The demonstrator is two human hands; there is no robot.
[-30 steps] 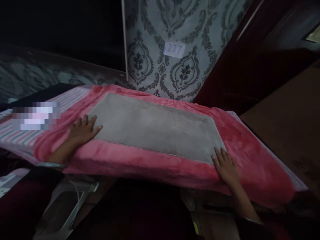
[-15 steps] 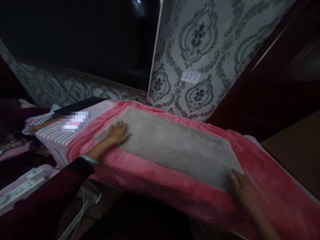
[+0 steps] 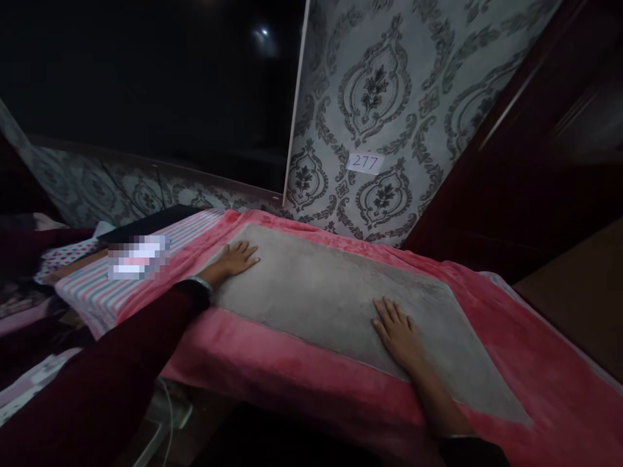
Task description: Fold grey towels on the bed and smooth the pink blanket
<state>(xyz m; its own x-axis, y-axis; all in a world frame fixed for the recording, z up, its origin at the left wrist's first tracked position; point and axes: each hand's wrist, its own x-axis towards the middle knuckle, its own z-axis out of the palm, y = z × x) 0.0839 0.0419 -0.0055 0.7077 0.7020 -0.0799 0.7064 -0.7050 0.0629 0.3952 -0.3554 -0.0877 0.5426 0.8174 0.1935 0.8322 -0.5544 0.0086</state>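
Lying flat beneath left grip point(image 3: 234, 259) and right grip point(image 3: 400, 336): grey cloth point(image 3: 316, 288)

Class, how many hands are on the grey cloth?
2. The left hand is at the left end of the grey cloth; the right hand is farther right, toward the front edge. Neither is hidden.

A large dark screen point(image 3: 146, 91) is seen at upper left, in which a small bright reflection point(image 3: 264, 32) is caught. Beside it, grey wallpaper point(image 3: 374, 97) is patterned with medallions, and a paper slip point(image 3: 365, 162) marked "277" is fixed there. At right, a dark red panel point(image 3: 549, 162) is seen above a brown surface point(image 3: 579, 292). At left, a striped cloth point(image 3: 92, 288) is partly hidden by pixelation; a dotted cloth point(image 3: 65, 258) is seen beyond.
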